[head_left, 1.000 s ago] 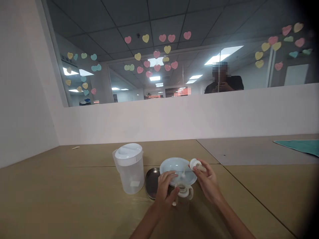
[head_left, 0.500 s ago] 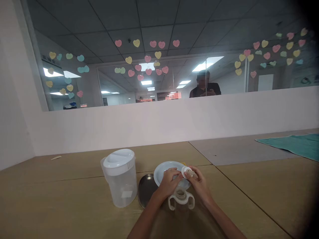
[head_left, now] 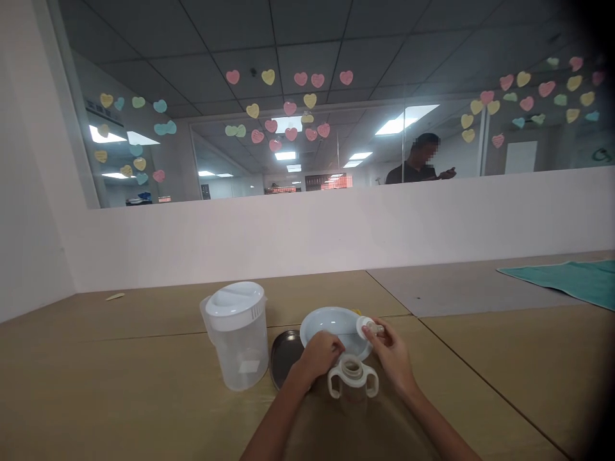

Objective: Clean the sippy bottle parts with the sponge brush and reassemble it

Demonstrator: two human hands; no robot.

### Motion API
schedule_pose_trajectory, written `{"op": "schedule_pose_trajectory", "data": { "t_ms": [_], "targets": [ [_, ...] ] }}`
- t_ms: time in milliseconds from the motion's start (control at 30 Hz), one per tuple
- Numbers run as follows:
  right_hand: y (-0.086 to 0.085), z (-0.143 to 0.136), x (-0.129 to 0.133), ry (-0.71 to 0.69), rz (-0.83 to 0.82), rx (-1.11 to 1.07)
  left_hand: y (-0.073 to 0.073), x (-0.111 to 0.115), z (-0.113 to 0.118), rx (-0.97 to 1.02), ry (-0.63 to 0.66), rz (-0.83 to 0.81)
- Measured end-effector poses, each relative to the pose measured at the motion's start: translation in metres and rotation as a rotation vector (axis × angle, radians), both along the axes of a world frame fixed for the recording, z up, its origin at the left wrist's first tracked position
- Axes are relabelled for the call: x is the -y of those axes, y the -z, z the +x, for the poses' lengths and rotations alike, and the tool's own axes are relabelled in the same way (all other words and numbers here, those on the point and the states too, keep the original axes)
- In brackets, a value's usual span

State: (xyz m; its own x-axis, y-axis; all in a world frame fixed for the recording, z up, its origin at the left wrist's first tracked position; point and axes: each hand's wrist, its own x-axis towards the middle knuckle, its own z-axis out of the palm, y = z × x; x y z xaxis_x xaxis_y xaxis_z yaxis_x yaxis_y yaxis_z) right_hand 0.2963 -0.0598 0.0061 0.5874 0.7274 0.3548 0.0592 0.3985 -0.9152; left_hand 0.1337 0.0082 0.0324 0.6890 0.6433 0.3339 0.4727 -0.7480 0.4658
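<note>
The bottle (head_left: 353,402) is clear, its handles (head_left: 333,386) and cap (head_left: 364,326) white. The bowl (head_left: 331,315) is pale blue, the dish (head_left: 284,360) dark grey. A white lid (head_left: 235,299) tops the cloudy, see-through jug (head_left: 240,349). The tan counter (head_left: 144,390) has dark lines; the cloth (head_left: 569,280) is teal. Paper hearts (head_left: 291,134) are pink, yellow, green and blue.

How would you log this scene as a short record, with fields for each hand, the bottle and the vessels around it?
Right hand: right hand grips a white teat collar
Left hand: left hand, fingers curled, at the bowl's near side; contents unclear
Bottle: two-handled baby bottle, upright, mouth uncovered
Bowl: pale blue bowl, beyond the bottle
Tray: dark metal tray, partly behind the left arm
Pitcher: translucent pitcher, white lid on
</note>
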Motion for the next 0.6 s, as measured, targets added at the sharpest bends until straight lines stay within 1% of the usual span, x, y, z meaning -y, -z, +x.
{"op": "schedule_pose_trajectory", "data": {
  "t_ms": [67, 133, 167, 267, 367, 467, 600],
  "targets": [
    [0.002, -0.002, 0.000, 0.007, -0.003, 0.060, -0.002, 0.003, 0.002, 0.002, -0.011, 0.010],
    [0.003, -0.004, 0.001, 0.015, 0.005, 0.130, -0.007, 0.009, 0.004, 0.052, -0.032, 0.039],
    [0.003, -0.005, 0.002, 0.024, 0.009, 0.173, -0.011, 0.012, 0.006, 0.083, -0.025, 0.055],
    [0.001, -0.007, 0.009, 0.079, 0.045, 0.313, -0.024, 0.025, 0.010, 0.136, 0.052, 0.115],
    [-0.002, -0.010, 0.016, 0.133, 0.132, 0.430, -0.034, 0.039, 0.014, 0.120, 0.072, 0.215],
    [-0.003, -0.011, 0.021, 0.149, 0.213, 0.469, -0.040, 0.048, 0.017, 0.086, 0.112, 0.295],
    [-0.005, -0.010, 0.024, 0.127, 0.231, 0.448, -0.046, 0.051, 0.014, 0.073, 0.203, 0.325]
  ]
}}
